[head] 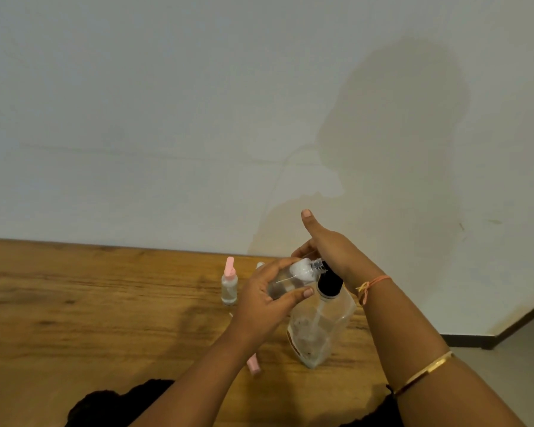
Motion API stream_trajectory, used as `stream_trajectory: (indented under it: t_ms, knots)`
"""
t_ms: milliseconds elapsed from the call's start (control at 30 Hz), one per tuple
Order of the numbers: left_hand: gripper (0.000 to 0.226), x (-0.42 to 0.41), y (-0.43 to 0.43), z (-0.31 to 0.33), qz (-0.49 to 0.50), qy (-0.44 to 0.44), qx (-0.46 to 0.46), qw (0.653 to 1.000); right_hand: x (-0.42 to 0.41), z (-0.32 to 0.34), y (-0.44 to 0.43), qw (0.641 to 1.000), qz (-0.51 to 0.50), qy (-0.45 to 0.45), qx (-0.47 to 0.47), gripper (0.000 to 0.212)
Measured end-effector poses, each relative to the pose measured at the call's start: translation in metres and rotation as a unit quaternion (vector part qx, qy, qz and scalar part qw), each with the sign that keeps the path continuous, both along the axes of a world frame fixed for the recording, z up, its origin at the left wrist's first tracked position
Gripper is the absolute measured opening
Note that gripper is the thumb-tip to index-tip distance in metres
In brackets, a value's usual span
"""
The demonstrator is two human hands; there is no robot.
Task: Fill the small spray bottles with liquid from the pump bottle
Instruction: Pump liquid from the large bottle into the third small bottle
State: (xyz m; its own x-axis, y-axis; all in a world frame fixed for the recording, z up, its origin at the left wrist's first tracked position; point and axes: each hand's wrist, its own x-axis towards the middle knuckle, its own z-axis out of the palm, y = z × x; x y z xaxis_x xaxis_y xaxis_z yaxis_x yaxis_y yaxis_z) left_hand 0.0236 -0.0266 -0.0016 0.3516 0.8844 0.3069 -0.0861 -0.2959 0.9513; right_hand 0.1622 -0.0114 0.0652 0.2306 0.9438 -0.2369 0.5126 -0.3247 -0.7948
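A clear pump bottle (319, 328) with a black pump head stands on the wooden table, right of centre. My right hand (330, 248) rests on top of the pump head, thumb raised. My left hand (267, 298) holds a small clear spray bottle (293, 277) tilted on its side, its open neck against the pump spout; white foam shows inside near the neck. A second small spray bottle (229, 288) with a pink sprayer top stands upright to the left. A pink cap (254, 366) lies on the table under my left forearm.
The wooden table (90, 303) runs along a pale wall. Dark fabric lies at the table's near edge. A floor with a dark baseboard shows at the far right.
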Motion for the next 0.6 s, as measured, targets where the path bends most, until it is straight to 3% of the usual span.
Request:
stream_trajectory:
  t_ms: [300,600]
  knots:
    - [0.039,-0.0009,0.001,0.0024,-0.003,0.02,0.004,1.0,0.0008,0.003,0.0015,0.999,0.011,-0.032,0.003,0.087]
    - [0.038,-0.0021,-0.0007,0.0035,0.001,0.002,-0.009,1.0,-0.0022,0.0078,0.0005,1.0,0.018,-0.001,-0.003,0.087]
